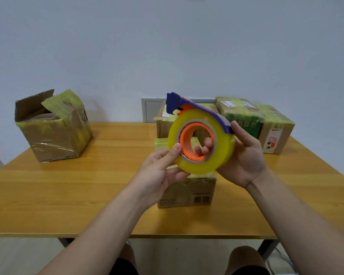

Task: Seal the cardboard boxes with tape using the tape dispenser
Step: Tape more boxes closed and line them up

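Observation:
I hold a tape dispenser point(202, 139) up over the middle of the table: a yellow-clear tape roll on an orange hub with a blue cutter arm over its top. My right hand point(244, 155) grips it from the right, fingers curled through the hub and thumb on the blue arm. My left hand point(161, 169) pinches the roll's lower left edge, thumb on its face. Under the dispenser a small cardboard box point(187, 192) stands on the table, partly hidden.
An open, tape-wrapped cardboard box point(54, 128) stands at the table's left rear. Several taped boxes point(266, 124) cluster at the right rear, another one point(163, 122) behind the dispenser. The wooden table point(77, 195) ends at a near edge above my knees. A wall rises behind.

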The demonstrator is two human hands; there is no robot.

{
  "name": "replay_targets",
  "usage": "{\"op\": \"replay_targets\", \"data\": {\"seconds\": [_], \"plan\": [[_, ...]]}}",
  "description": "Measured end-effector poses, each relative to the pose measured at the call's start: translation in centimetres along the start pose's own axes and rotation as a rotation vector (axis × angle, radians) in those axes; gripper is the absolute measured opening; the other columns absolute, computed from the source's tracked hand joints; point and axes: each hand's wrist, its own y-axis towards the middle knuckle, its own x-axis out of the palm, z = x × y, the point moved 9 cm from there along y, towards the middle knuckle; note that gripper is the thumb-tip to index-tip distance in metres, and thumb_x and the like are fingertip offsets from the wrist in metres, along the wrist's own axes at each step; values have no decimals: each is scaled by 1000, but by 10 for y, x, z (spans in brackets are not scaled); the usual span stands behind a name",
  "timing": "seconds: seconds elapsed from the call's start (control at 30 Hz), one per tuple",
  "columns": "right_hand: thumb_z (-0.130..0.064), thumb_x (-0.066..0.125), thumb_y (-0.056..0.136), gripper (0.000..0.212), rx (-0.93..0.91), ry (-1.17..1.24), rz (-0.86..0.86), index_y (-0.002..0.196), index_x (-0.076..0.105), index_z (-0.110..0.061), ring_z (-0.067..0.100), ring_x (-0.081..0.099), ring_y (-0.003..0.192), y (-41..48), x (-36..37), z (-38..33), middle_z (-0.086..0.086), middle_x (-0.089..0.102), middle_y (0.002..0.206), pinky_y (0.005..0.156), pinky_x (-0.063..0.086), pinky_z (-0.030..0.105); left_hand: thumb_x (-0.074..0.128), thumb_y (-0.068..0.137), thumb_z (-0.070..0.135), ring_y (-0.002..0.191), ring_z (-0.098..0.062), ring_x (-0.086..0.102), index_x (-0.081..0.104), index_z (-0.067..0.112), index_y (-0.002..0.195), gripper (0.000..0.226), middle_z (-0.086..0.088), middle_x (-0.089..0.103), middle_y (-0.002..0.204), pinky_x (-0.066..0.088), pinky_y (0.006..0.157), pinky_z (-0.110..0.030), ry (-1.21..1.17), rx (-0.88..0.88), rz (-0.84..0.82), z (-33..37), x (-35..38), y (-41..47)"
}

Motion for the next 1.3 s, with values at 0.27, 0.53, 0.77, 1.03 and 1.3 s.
{"op": "replay_targets", "data": {"seconds": [0.27, 0.53, 0.77, 1.03, 1.3], "plan": [[-37, 83, 73, 61, 109, -206, -66, 123, 70, -3, 33, 72, 95, -3, -6, -13, 18, 75, 99, 98, 56, 44, 69, 90, 30, 107, -31, 75, 65, 8, 131, 47, -15, 76, 120, 65, 77, -33, 44, 58, 61, 4, -8, -2], [-52, 78, 70, 58, -88, -621, 187, 98, 73, -1, 19, 59, 51, 7, -7, -24, 7, 64, 63, 62, 53, 33, 71, 97, 14, 108, -17, 74, 78, 15, 111, 16, -4, 80, 107, 59, 93, -34, 417, 8, 96, 16, -12, 3], [-63, 87, 56, 59, -123, -821, 57, 85, 76, -12, 22, 65, 63, 5, 10, -32, 10, 69, 78, 60, 54, 28, 55, 97, -9, 94, -30, 75, 75, -4, 111, 25, -28, 73, 117, 64, 76, -31, 144, -212, -25, 15, -30, 3], [-44, 71, 68, 19, -106, -914, -133, 76, 78, -28, 10, 64, 61, 3, 39, -34, -6, 69, 70, 56, 48, 18, 67, 87, 8, 91, -24, 74, 62, 5, 129, 43, -20, 71, 112, 64, 70, -29, -54, -323, -30, -6, -35, 7], [-44, 69, 70, 20, -156, -890, -144, 76, 78, -28, 13, 61, 61, 4, 44, -41, -4, 67, 70, 55, 46, 20, 66, 87, 7, 87, -20, 67, 61, 4, 128, 41, -15, 70, 105, 63, 69, -26, -201, -330, -75, -12, -30, 8]]}}
